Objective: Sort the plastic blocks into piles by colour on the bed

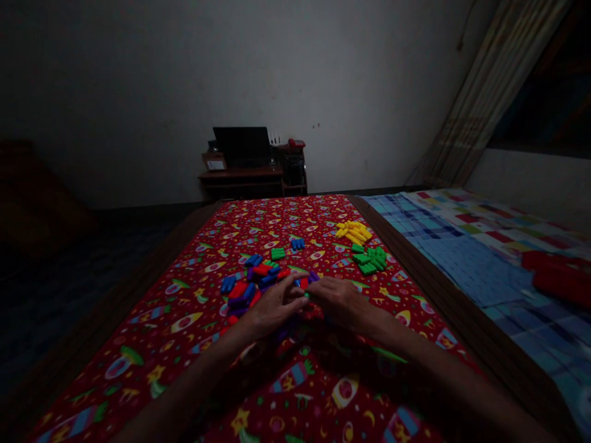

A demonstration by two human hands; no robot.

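I have both bare hands low over the cloth, fingertips almost meeting. The left hand (276, 303) reaches in with its fingers loosely parted and the thumb set apart beneath; the right hand (344, 298) curls, its fingers close together. A green piece (306, 295) shows in the narrow gap between the fingertips, but I cannot tell whether either hand grips it.

Just beside and beyond the left fingers lies the mixed pile (240, 294), a jumble of blue, red and purple pieces, stubby and rounded, smooth like plastic. Several look joined side by side into ribbed little slabs. Past the left fingertips, apart from the pile, I see a green slab (277, 253) and a blue slab (298, 244), each a short row of parallel ridges.

Beyond the right fingers and off to their right sits a green heap (372, 261) of similar chunky pieces, and just behind it a yellow heap (354, 232), brighter, its sticks lying at crossed angles.

Under the fingers the red cloth (289, 215) looks like soft printed fabric, covered with rockets and stars. Well right of the right hand, a blue checked bedspread (462, 271) lies slightly rumpled.
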